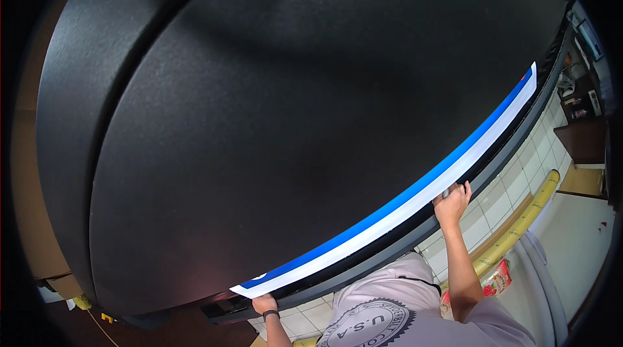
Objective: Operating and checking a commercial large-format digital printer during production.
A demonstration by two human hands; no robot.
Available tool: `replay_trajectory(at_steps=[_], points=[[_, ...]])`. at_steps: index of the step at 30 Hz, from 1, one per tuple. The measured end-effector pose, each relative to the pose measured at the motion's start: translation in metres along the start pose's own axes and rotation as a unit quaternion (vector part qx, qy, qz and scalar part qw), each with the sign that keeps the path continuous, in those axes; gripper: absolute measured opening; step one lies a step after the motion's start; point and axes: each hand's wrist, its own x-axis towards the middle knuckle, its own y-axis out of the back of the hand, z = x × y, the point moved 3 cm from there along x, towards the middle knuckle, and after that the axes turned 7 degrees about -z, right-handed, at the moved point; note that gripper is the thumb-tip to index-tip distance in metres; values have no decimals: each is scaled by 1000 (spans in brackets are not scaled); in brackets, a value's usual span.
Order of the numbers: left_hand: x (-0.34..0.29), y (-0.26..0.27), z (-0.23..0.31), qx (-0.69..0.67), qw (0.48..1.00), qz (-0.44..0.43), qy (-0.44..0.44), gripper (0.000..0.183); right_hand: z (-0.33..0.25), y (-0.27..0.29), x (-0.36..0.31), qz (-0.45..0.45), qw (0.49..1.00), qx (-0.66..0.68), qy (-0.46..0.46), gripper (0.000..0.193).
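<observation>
Reference landmark: the large black panel [311,120]. The printed strip [415,199], blue along its far side and white along its near side, lies across the panel's near edge, just inside the grey rail [415,233]. The left hand [263,303] is at the strip's left end, below the panel's near-left edge. The right hand [451,204] is well apart from it, at the strip's white margin, right of the panel's middle. This spacing appears to steady the strip at two points and keep it in line with the panel's edge.

The left fingers are largely hidden; whether they pinch or press cannot be told. The right fingers are curled, with a small grey shape at their tips, possibly a tool; their grip cannot be confirmed. The panel's far side is cut off. Right of the panel, the right forearm partly covers a yellow roll [525,220].
</observation>
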Motion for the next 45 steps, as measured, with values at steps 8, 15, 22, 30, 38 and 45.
replay_trajectory(at_steps=[8,15,22,30,38,45], points=[[-2,-1,-8,5,999,31,-18,31,-2,4,-2,1,1000,13,-11,19],[-10,3,17,18,1000,1,15,42,12,3,3,13,1000,-1,-25,24],[-6,17,-11,-59,998,29,8,36,9,-26,7,32,995,-95,28,28],[-29,4,-50,-361,919,76,-137,48,34,-38,1,-144,968,-195,60,40],[-97,-3,-246,-466,863,68,-182,59,-188,-89,-226,-185,945,15,268,38],[-40,8,-446,-476,874,72,-65,52,-385,-117,-443,-119,925,143,332,27]])
